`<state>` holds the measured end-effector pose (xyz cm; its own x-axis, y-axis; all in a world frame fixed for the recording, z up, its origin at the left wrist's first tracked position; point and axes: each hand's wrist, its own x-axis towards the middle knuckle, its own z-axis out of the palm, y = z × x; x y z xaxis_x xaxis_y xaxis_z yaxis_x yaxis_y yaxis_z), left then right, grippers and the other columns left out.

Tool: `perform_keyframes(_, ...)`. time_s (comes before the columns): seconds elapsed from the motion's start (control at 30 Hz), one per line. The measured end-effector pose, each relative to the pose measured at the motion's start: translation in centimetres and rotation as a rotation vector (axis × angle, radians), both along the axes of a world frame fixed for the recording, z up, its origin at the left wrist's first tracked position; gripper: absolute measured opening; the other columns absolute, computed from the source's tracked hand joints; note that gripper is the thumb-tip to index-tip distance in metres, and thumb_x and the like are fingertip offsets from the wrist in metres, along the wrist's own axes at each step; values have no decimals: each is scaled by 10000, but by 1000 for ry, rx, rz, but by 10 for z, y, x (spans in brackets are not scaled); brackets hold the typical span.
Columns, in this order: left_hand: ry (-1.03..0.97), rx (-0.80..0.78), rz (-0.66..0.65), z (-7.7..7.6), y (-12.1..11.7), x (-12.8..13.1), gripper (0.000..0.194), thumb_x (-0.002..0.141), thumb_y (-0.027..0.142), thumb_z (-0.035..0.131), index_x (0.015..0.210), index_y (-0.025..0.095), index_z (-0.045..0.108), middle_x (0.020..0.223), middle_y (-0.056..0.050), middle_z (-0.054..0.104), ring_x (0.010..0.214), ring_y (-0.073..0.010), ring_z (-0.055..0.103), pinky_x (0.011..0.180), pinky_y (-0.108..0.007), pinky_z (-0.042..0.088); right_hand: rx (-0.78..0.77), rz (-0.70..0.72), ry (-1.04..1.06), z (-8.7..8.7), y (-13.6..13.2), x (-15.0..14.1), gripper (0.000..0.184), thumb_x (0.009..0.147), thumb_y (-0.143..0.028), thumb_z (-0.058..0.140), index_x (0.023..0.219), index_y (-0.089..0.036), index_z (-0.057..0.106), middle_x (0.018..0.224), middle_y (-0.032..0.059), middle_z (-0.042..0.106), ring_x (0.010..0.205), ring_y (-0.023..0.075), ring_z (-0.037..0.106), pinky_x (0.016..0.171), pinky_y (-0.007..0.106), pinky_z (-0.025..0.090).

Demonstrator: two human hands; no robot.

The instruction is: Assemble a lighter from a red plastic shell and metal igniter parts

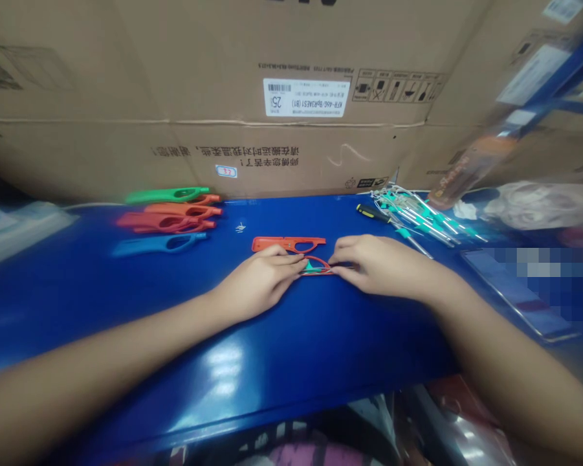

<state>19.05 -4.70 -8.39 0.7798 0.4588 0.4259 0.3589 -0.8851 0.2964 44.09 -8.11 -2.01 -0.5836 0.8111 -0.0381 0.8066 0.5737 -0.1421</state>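
Note:
In the head view, an orange casing half [323, 260] of a long-nosed lighter lies on the blue table, with a teal trigger piece [312, 265] in its loop. My left hand [266, 278] covers the casing's handle end, fingers closed together over it. At the nose end, my right hand [363, 262] pinches with thumb and fingertips; a thin rod seems to run between them, partly hidden. Just beyond both hands lies a second orange casing half [272, 243], its inner side apparently facing up.
Several green, orange and blue lighter casings [175, 223] lie at the left. Tiny white pieces [241, 228] sit near them. Back right are teal-and-metal lighter inserts [417, 217] and a black-yellow screwdriver [373, 212]. A phone [519, 298] lies right; a large cardboard box [198, 77] stands behind.

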Motion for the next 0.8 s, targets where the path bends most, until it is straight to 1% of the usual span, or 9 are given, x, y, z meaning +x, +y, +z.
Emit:
perform_keyframes(0.07,-28,-37,-8,-2,1,0,317,979,215,536,1267,202,669,1249,-75,709,1056,-222,642,936,-410,557,-42,-12,116,-5,8,4,148,919,-233,593,922,-183,733,933,56,697,803,162,620,676,264,400)
perform_keyframes(0.17,-66,-75,-14,-3,3,1,316,970,210,555,1264,207,670,1226,-70,722,1047,-218,656,938,-406,549,-176,-84,230,-12,17,2,103,881,-208,636,826,-162,710,770,23,682,679,131,572,621,242,384)
perform_keyframes(0.3,-122,-124,-6,-3,3,3,292,950,198,585,1218,212,700,1197,-76,735,1043,-223,685,940,-417,544,-264,-237,244,-10,20,-8,92,836,-177,675,746,-157,667,707,12,674,643,125,566,588,232,377)
perform_keyframes(0.37,-137,-143,-6,-2,2,4,290,943,198,594,1212,216,704,1198,-75,735,1042,-223,691,937,-415,544,-327,-287,229,-7,20,-9,88,838,-165,653,750,-159,656,694,10,666,612,127,579,565,234,380)
perform_keyframes(0.43,-149,-156,3,-3,2,4,283,943,207,597,1204,216,707,1189,-70,739,1043,-221,694,931,-409,546,-449,-315,254,-5,20,-7,84,858,-192,624,781,-162,640,635,-13,622,527,120,572,521,233,379)
perform_keyframes(0.5,-167,-175,22,-3,2,4,267,942,214,601,1182,210,718,1160,-61,751,1036,-218,696,927,-403,547,-525,-270,330,-6,20,-3,81,875,-246,614,860,-167,619,616,-42,575,464,107,545,495,232,386)
perform_keyframes(0.57,-187,-196,38,-4,2,4,250,942,213,598,1155,204,728,1128,-54,762,1017,-214,699,920,-397,548,-455,-144,402,-9,20,0,131,867,-274,634,935,-169,597,695,-39,574,509,100,537,523,232,406)
perform_keyframes(0.67,-188,-215,63,-3,1,4,251,949,208,575,1148,199,729,1093,-57,770,992,-211,703,915,-391,547,-249,24,413,-17,20,0,194,835,-274,688,971,-172,595,873,7,573,641,105,508,614,242,425)
perform_keyframes(0.8,-164,-253,137,-1,-2,4,347,931,234,582,1269,183,644,1134,-92,742,1008,-225,696,914,-390,552,-166,77,404,-26,19,-6,153,854,-235,686,965,-180,596,956,33,565,697,115,481,643,244,400)
